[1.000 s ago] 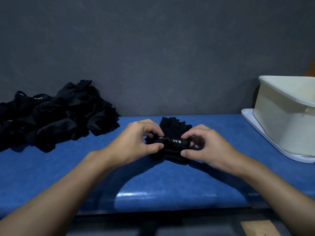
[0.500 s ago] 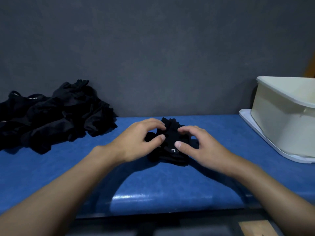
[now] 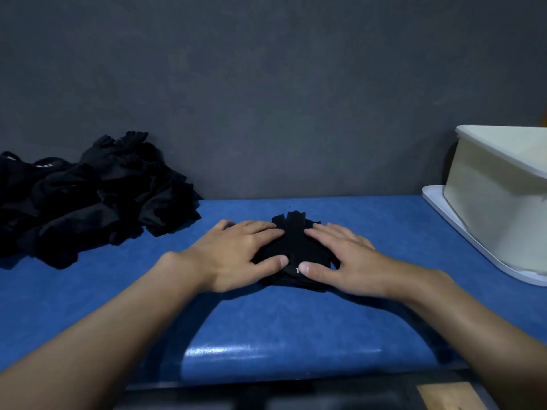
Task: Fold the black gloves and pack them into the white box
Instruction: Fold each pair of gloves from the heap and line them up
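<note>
Matt black cloth gloves [image 3: 293, 247]; glossy blue tabletop [image 3: 266, 335]; smooth white plastic box [image 3: 497, 208]

Blue bench [image 3: 266, 327] open mid; glove pile [image 3: 88, 196] blocks left, white box [image 3: 497, 202] right.

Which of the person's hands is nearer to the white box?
Right. The right hand presses the folded gloves on the side facing the white box; the left hand presses their opposite side.
</note>
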A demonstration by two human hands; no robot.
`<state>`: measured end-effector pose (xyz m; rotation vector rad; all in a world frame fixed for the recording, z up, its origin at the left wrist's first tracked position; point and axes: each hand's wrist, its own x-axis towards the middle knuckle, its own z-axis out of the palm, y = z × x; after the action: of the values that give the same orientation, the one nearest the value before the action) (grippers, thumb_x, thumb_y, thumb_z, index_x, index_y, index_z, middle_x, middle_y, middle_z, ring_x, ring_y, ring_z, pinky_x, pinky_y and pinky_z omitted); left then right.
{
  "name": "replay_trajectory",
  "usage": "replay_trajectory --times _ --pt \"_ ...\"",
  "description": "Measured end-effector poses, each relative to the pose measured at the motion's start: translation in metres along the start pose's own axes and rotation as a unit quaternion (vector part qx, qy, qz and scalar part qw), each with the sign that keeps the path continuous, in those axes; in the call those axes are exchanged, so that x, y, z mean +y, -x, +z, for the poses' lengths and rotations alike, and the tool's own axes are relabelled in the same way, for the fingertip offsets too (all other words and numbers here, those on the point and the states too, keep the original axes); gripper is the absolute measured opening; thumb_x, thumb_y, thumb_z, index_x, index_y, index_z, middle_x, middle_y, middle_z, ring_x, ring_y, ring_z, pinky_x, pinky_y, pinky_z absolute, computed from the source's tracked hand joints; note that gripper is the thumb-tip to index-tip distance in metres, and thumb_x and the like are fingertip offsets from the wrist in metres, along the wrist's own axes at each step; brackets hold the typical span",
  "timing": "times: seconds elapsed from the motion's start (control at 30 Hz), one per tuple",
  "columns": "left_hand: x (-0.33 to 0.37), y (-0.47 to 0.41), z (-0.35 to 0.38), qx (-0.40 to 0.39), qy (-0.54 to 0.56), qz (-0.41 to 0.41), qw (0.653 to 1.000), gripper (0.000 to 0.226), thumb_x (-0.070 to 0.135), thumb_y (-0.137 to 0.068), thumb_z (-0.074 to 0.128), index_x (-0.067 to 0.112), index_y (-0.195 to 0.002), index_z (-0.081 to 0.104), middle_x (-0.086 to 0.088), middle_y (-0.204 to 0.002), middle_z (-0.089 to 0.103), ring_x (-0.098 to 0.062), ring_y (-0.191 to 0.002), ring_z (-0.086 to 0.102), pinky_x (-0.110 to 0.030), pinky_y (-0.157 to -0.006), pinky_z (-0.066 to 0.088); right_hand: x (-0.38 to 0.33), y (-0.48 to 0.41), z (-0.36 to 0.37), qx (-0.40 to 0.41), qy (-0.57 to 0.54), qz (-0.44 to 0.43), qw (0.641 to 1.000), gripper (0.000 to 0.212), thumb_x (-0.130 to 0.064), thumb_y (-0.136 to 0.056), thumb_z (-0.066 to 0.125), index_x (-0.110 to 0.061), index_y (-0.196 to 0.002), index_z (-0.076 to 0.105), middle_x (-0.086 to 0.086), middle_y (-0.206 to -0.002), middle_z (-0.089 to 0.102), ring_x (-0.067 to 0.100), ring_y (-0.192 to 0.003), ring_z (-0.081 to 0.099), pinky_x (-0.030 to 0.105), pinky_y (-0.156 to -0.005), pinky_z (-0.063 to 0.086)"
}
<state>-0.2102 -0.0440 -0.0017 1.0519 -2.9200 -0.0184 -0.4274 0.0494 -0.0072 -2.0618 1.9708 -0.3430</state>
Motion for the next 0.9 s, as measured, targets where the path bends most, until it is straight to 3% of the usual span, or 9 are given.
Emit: replay_trajectory --times 0.1,0.17,0.27,0.33,0.43,0.57,0.73,0.9 --pt "0.0012 0.0004 -0.0004 -0.005 -0.009 -0.008 1.000 0.094 0.081 -0.074 0.002 0.036 -0.154 0.024 0.019 -0.160 0.023 -0.003 -0.146 0.019 -0.039 -0.118 0.016 0.0023 -0.0011 -0.0016 -0.017 0.003 0.007 1.000 0.088 -0.075 -0.082 0.040 -0.032 -0.155 0.016 -0.013 -0.163 0.007 0.006 -0.150 -0.005 0.042 -0.122 0.002" --pt "0.0020 0.0022 -0.0010 -0.008 -0.015 -0.015 1.000 0.096 0.081 -0.073 0.001 0.034 -0.154 0.025 0.019 -0.158 0.025 -0.003 -0.146 0.019 -0.041 -0.119 0.015 0.0025 -0.0003 -0.0036 0.008 -0.023 0.001 1.000 0.092 -0.079 -0.074 0.040 -0.034 -0.152 0.025 -0.015 -0.161 0.018 0.007 -0.149 0.004 0.044 -0.122 0.008" --pt "0.0023 0.0041 -0.0020 0.003 -0.031 -0.023 0.999 0.099 0.081 -0.072 -0.002 0.031 -0.152 0.029 0.017 -0.156 0.029 -0.003 -0.145 0.019 -0.042 -0.119 0.015 0.0036 0.0016 -0.0065 0.095 -0.054 -0.026 0.994 0.067 -0.072 -0.081 0.055 -0.035 -0.136 0.049 -0.021 -0.135 0.047 0.005 -0.134 0.032 0.043 -0.115 0.027" --pt "0.0019 0.0046 -0.0022 0.015 -0.040 -0.027 0.999 0.101 0.080 -0.072 -0.003 0.028 -0.152 0.032 0.014 -0.155 0.029 -0.004 -0.145 0.017 -0.043 -0.118 0.016 0.0039 0.0027 -0.0070 0.113 -0.062 -0.043 0.991 0.053 -0.063 -0.085 0.057 -0.034 -0.129 0.056 -0.024 -0.124 0.051 0.005 -0.126 0.037 0.043 -0.111 0.031" --pt "0.0019 0.0049 -0.0017 0.037 -0.018 -0.012 0.999 0.100 0.077 -0.075 -0.001 0.023 -0.151 0.035 0.010 -0.158 0.023 -0.004 -0.147 0.013 -0.040 -0.120 0.014 0.0051 0.0035 -0.0039 0.078 -0.054 -0.041 0.995 0.045 -0.051 -0.091 0.056 -0.032 -0.132 0.056 -0.025 -0.127 0.048 0.006 -0.131 0.035 0.041 -0.113 0.030" --pt "-0.0004 0.0051 0.0012 0.022 0.036 0.016 0.999 0.092 0.075 -0.079 0.003 0.028 -0.155 0.025 0.014 -0.164 0.015 0.000 -0.148 0.008 -0.031 -0.123 0.009 0.0046 0.0029 -0.0032 0.048 -0.028 -0.033 0.998 0.048 -0.054 -0.092 0.053 -0.037 -0.137 0.050 -0.022 -0.143 0.042 0.005 -0.138 0.028 0.038 -0.116 0.022" --pt "-0.0070 0.0057 0.0059 -0.032 0.044 -0.003 0.999 0.101 0.088 -0.075 0.000 0.032 -0.158 0.014 0.015 -0.165 0.007 0.000 -0.150 0.006 -0.028 -0.123 0.005 0.0062 0.0029 -0.0051 -0.013 0.013 -0.029 0.999 0.061 -0.064 -0.090 0.044 -0.042 -0.146 0.035 -0.023 -0.156 0.022 0.005 -0.145 0.012 0.033 -0.115 0.008" --pt "-0.0047 0.0043 0.0073 -0.035 0.055 -0.006 0.998 0.098 0.081 -0.074 0.001 0.031 -0.158 0.012 0.014 -0.165 0.006 0.001 -0.150 0.003 -0.030 -0.123 0.005 0.0030 0.0029 -0.0071 0.057 -0.024 -0.065 0.996 0.053 -0.056 -0.086 0.062 -0.038 -0.135 0.052 -0.021 -0.147 0.040 0.001 -0.140 0.021 0.040 -0.118 0.019"
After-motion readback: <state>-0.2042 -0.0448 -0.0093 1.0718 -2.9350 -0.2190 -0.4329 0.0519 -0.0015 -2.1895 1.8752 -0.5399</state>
